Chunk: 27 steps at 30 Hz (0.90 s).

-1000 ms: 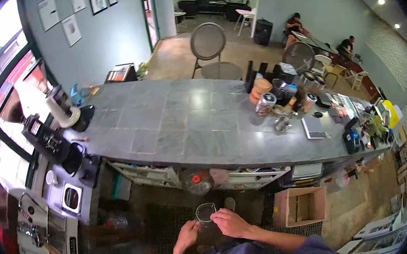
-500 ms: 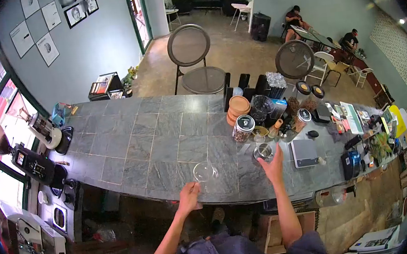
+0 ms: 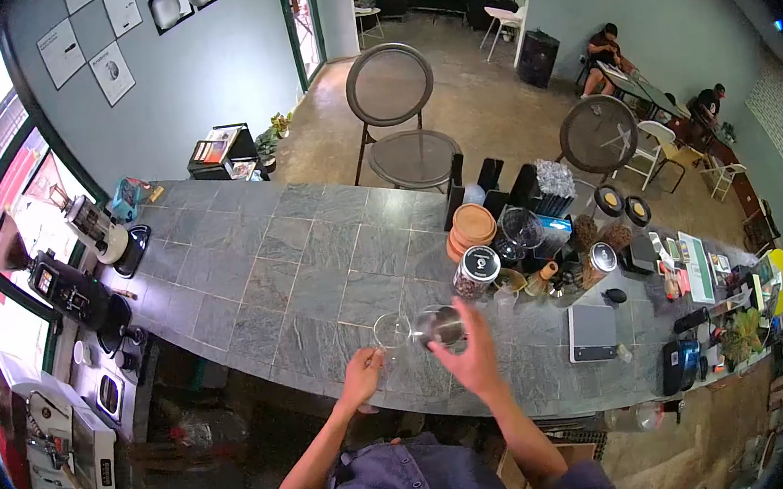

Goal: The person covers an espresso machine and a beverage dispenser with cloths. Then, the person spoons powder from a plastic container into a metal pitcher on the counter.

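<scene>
Near the counter's front edge, my left hand (image 3: 363, 375) is closed on a clear round glass piece (image 3: 391, 331). My right hand (image 3: 469, 356) wraps around a clear glass vessel (image 3: 439, 327) with a dark, metallic-looking part, tilted just to the right of the first piece. The two items are close together over the tiled counter (image 3: 319, 281); whether they touch is unclear. Behind my right hand stands a lidded jar of beans (image 3: 476, 272), and a flat grey scale (image 3: 592, 332) lies to the right.
Coffee grinders (image 3: 72, 292) stand at the left end. Stacked terracotta-coloured dishes (image 3: 472, 226), jars and black holders crowd the counter's right half. A black device (image 3: 681, 365) sits near the right front edge. Two people sit at tables at the back right.
My right hand has moved left from beside the jars, bringing the glass vessel near my left hand. The left hand keeps its hold on the round piece. The view has shifted too.
</scene>
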{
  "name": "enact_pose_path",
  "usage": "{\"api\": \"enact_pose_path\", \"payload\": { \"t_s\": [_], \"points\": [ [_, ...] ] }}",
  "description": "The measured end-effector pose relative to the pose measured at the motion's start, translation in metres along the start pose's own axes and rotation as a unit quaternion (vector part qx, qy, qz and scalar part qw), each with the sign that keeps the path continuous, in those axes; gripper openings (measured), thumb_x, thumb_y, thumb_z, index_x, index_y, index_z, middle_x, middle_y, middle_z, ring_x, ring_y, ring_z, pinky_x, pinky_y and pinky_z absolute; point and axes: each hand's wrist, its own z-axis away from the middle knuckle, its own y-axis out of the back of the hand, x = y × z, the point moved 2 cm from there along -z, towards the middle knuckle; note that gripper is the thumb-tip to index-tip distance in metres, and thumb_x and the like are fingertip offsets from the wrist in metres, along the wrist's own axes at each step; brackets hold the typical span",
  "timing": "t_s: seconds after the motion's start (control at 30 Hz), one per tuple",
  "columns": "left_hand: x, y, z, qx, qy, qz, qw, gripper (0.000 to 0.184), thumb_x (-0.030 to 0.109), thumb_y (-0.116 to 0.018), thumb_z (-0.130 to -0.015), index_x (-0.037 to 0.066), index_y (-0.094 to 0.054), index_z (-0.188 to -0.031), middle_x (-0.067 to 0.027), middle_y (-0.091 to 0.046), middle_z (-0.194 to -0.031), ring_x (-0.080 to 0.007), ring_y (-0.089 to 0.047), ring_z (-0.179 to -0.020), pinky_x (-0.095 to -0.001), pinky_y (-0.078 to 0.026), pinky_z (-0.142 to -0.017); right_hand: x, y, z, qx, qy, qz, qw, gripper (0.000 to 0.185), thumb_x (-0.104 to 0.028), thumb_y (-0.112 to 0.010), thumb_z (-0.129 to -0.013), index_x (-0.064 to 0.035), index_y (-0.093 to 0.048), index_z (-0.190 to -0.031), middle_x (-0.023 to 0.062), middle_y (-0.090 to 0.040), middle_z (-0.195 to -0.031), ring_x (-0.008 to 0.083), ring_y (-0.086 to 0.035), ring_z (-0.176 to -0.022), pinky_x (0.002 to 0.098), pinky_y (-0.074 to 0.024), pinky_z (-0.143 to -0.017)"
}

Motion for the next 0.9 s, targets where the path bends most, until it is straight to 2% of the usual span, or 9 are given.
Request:
{"api": "enact_pose_path", "payload": {
  "t_s": [0.1, 0.27, 0.47, 0.53, 0.6, 0.73, 0.8, 0.83, 0.9],
  "points": [
    [0.003, 0.004, 0.001, -0.001, -0.005, -0.023, 1.000, 0.038, 0.034, -0.058, -0.104, -0.002, -0.067, -0.092, -0.0214, -0.063, -0.092, -0.0392, -0.063, -0.091, -0.0444, -0.049, -0.084, -0.017, -0.036, -0.023, -0.029, 0.101, -0.003, 0.994, 0.088, -0.019, -0.087, -0.076, -0.0074, -0.044, -0.152, 0.0187, -0.059, -0.133, 0.0394, -0.056, -0.122, 0.0514, -0.0441, -0.102],
    [0.008, 0.004, 0.004, 0.001, -0.016, -0.039, 0.999, 0.039, 0.035, -0.058, -0.104, -0.001, -0.068, -0.093, -0.0238, -0.064, -0.100, -0.0424, -0.064, -0.095, -0.0469, -0.049, -0.085, -0.014, -0.074, -0.033, -0.108, 0.111, 0.043, 0.987, 0.090, -0.020, -0.086, -0.076, -0.0096, -0.042, -0.154, 0.0164, -0.057, -0.137, 0.0374, -0.054, -0.125, 0.0519, -0.0425, -0.102],
    [0.025, 0.020, 0.033, 0.076, -0.021, -0.020, 0.997, 0.035, 0.028, -0.062, -0.102, -0.003, -0.064, -0.119, -0.0248, -0.064, -0.112, -0.0426, -0.062, -0.108, -0.0472, -0.048, -0.094, -0.011, -0.082, -0.029, -0.165, 0.102, 0.066, 0.979, 0.090, -0.022, -0.087, -0.077, -0.0087, -0.042, -0.154, 0.0176, -0.053, -0.142, 0.0394, -0.051, -0.130, 0.0546, -0.0399, -0.106],
    [0.035, 0.035, 0.051, 0.119, -0.038, -0.039, 0.991, 0.038, 0.026, -0.063, -0.101, -0.003, -0.061, -0.126, -0.0246, -0.063, -0.117, -0.0423, -0.060, -0.113, -0.0466, -0.048, -0.098, -0.043, -0.071, -0.027, -0.085, 0.127, 0.119, 0.981, 0.086, -0.019, -0.088, -0.077, -0.0028, -0.045, -0.150, 0.0219, -0.050, -0.145, 0.0412, -0.050, -0.132, 0.0505, -0.0399, -0.111],
    [0.048, 0.052, 0.074, 0.153, -0.017, 0.001, 0.988, 0.039, 0.024, -0.062, -0.102, -0.002, -0.059, -0.132, -0.0235, -0.061, -0.127, -0.0415, -0.057, -0.119, -0.0452, -0.046, -0.102, -0.071, -0.071, -0.018, -0.105, 0.141, 0.072, 0.982, 0.080, -0.022, -0.085, -0.082, -0.0012, -0.046, -0.149, 0.0228, -0.045, -0.150, 0.0414, -0.046, -0.137, 0.0495, -0.0372, -0.115],
    [0.069, 0.094, 0.132, 0.148, 0.067, 0.269, 0.949, 0.053, 0.041, -0.048, -0.110, 0.002, -0.049, -0.145, -0.0127, -0.059, -0.141, -0.0280, -0.057, -0.122, -0.0409, -0.046, -0.104, -0.143, -0.099, 0.029, -0.153, 0.140, -0.109, 0.972, 0.071, -0.027, -0.079, -0.089, 0.0019, -0.049, -0.146, 0.0219, -0.047, -0.149, 0.0390, -0.047, -0.137, 0.0483, -0.0379, -0.114],
    [0.053, 0.110, 0.161, 0.092, 0.049, 0.519, 0.848, 0.069, 0.057, -0.034, -0.110, 0.005, -0.041, -0.155, -0.0108, -0.051, -0.153, -0.0277, -0.053, -0.133, -0.0414, -0.045, -0.109, -0.190, -0.128, 0.068, -0.260, 0.194, -0.185, 0.928, 0.072, -0.040, -0.072, -0.094, 0.0015, -0.048, -0.148, 0.0218, -0.048, -0.150, 0.0396, -0.045, -0.141, 0.0493, -0.0325, -0.118],
    [0.058, 0.117, 0.181, 0.121, 0.103, 0.606, 0.779, 0.084, 0.068, -0.028, -0.106, 0.006, -0.028, -0.162, -0.0135, -0.037, -0.163, -0.0280, -0.040, -0.148, -0.0437, -0.036, -0.118, -0.207, -0.150, 0.093, -0.275, 0.209, -0.193, 0.918, 0.072, -0.040, -0.072, -0.094, 0.0015, -0.048, -0.148, 0.0218, -0.048, -0.150, 0.0396, -0.045, -0.141, 0.0493, -0.0325, -0.118],
    [0.061, 0.152, 0.233, 0.161, 0.073, 0.611, 0.772, 0.085, 0.068, -0.028, -0.106, 0.005, -0.026, -0.163, -0.0136, -0.035, -0.164, -0.0278, -0.038, -0.149, -0.0442, -0.034, -0.120, -0.240, -0.197, 0.145, -0.354, 0.288, -0.195, 0.868, 0.078, -0.060, -0.050, -0.099, -0.0006, -0.049, -0.149, 0.0209, -0.046, -0.155, 0.0404, -0.038, -0.147, 0.0562, -0.0192, -0.122]
  ]
}}
